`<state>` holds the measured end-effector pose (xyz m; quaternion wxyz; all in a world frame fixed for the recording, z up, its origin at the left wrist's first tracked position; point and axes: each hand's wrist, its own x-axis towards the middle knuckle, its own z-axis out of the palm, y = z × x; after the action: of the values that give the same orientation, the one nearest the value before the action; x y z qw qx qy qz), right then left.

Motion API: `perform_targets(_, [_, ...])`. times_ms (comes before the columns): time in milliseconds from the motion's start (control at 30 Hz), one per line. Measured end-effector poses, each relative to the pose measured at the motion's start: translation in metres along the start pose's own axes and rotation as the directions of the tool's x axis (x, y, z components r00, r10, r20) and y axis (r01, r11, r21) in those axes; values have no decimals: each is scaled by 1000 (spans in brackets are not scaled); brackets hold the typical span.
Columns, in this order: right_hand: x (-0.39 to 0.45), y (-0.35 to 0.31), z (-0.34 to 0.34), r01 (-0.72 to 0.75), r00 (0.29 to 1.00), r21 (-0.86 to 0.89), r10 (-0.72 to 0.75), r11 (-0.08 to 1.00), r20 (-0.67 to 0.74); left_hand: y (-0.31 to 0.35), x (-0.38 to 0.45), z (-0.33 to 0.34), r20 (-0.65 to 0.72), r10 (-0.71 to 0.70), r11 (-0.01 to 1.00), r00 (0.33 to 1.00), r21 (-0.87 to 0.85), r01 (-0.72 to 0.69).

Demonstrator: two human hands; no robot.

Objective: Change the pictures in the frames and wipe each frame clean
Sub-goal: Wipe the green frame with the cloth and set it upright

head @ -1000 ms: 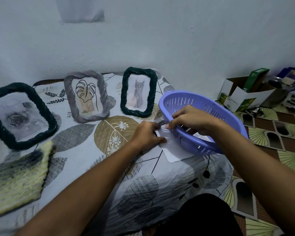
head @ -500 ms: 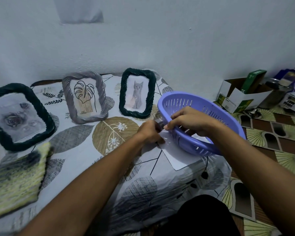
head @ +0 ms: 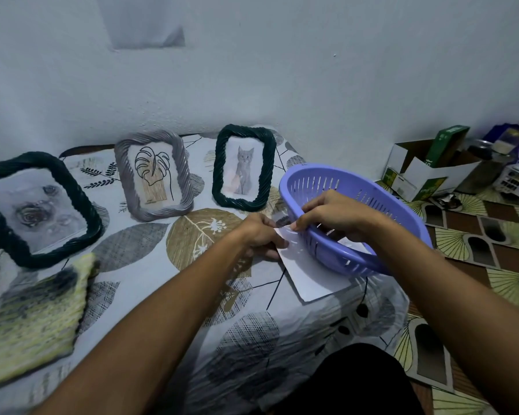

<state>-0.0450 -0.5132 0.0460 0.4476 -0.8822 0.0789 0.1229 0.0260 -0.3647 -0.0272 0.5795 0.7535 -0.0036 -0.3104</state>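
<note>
Pictures, plain white paper sheets (head: 312,274), lie at centre right of the frame, partly tucked under the near rim of a lilac plastic basket (head: 357,202), and both hands meet at their upper corner. The left hand (head: 259,235) has its fingers curled and pinches that corner from the left; the right hand (head: 333,215) reaches over the basket rim, thumb and forefinger pressed together on the same edge. My judgement is that the step in hand is separating or picking one replacement print from the stack, with no frame yet opened for it. The next move calls for peeling a single thin sheet free without creasing it. Paper looks smooth, flat and limp; the basket is rigid, oval and slotted. Across the upper left and centre stand three frames with thick, twisted, rope-like borders: a dark green one with a cat (head: 243,169), a grey one with a leaf drawing (head: 155,176), and a dark one with a rose (head: 35,209). A fuzzy yellow-grey cloth (head: 33,322) lies lower left on the leaf-printed sheet (head: 162,265).
</note>
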Motion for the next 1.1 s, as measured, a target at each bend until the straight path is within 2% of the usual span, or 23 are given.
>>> perform_targets(200, [-1,0,2,3,1000,19,-3,1000,-4,-14,-20,-3,43,-62,943,997,-325,73])
perform_targets(300, [1,1,6,4,1000,11,-4,1000,-8,-24,-29,4,-5,-24,905,1000,-425,20])
perform_targets(500, [2,2,8,-2,1000,15,2,1000,-12,-35,-31,17,-193,113,910,975,-375,-179])
perform_targets(733, [4,4,13,-2,1000,14,2,1000,-19,-44,-29,8,-349,241,891,906,-291,-349])
perform_targets(800, [4,5,15,-4,1000,21,4,1000,-22,-45,-28,3,-370,252,899,894,-252,-358])
perform_targets(1100, [5,5,23,-20,999,22,21,1000,-28,-48,-35,-19,-319,180,940,930,-224,-258])
